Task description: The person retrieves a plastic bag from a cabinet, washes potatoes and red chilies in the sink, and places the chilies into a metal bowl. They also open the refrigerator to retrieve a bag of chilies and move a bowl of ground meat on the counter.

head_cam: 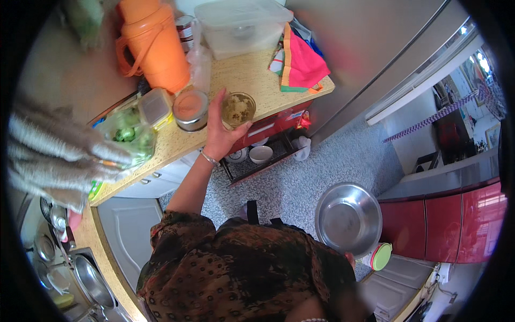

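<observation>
My left hand (222, 135) reaches over the wood-patterned counter (241, 72), its fingers and thumb around a small round glass container (239, 109) with pale, crumbly contents and dark specks. To its left sits a lidded jar (190, 109). At the lower right, a wide stainless steel basin (347, 220) appears beside my body. A small part of my right hand (350, 259) shows at the basin's near rim; the sleeve hides the rest. Close to those fingers is a container with a green lid (381, 256); what supports it cannot be told.
An orange thermos jug (151, 48), a plastic box (155, 108), bagged green vegetables (126, 135), a large clear bin (241, 30) and a pink cloth (303, 62) stand or lie on the counter. Below, an open drawer (267, 165) holds bowls. A refrigerator (346, 48) borders the counter.
</observation>
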### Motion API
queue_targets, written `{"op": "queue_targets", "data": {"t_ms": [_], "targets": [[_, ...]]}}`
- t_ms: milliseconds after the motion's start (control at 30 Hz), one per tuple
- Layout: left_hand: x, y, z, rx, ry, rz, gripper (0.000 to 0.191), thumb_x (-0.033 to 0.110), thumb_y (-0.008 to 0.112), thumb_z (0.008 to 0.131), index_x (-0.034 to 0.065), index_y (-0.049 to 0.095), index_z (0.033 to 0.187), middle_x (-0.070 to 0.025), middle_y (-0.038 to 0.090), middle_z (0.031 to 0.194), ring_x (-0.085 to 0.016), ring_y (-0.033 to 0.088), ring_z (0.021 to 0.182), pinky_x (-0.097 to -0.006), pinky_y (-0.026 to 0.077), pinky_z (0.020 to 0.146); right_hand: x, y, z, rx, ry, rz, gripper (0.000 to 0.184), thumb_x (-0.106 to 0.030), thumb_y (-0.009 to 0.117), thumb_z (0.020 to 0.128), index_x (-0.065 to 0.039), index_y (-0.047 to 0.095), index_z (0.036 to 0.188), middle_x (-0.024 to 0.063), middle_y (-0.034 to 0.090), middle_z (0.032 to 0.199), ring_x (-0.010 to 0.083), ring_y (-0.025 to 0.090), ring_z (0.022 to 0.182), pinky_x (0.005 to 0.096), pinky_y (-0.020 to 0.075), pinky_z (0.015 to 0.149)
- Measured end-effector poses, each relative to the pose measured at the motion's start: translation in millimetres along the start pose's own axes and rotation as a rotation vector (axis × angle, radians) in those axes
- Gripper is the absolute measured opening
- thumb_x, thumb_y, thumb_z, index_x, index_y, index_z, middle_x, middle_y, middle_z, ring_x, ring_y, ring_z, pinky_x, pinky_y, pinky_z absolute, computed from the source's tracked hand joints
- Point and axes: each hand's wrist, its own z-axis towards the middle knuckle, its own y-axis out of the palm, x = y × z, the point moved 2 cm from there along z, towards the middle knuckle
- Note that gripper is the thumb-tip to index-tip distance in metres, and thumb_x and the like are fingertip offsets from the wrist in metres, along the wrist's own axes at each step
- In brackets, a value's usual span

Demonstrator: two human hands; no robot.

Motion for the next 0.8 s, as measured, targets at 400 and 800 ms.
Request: {"op": "queue_targets", "data": {"t_ms": [400,800], "targets": [[-78,82,79,0.183,-0.013,0.045,0.097,0.014,0.086,0.068,0.0036,0.032,0.148,-0.0170,0.044,0.138,-0.030,0.045,0.128,-0.0390,0.037,0.111,22,-50,66,0.138,0.149,0.245,0.032,-0.025,0.062,0.085,-0.003,0.057,0.107,0.0116,0.066,0.088,0.0270,0.064,0.064,0.0378,0.0570,0.061],[-124,113,88,0.224,-0.030,0.186,0.095,0.017,0.085,0.073,-0.0013,0.030,0.148,-0.0182,0.043,0.142,-0.030,0.042,0.131,-0.0385,0.033,0.112,23,-68,52,0.079,0.195,0.333,0.027,-0.023,0.055,0.091,-0.001,0.056,0.106,0.0135,0.066,0.087,0.0266,0.065,0.066,0.0390,0.0548,0.060]]}}
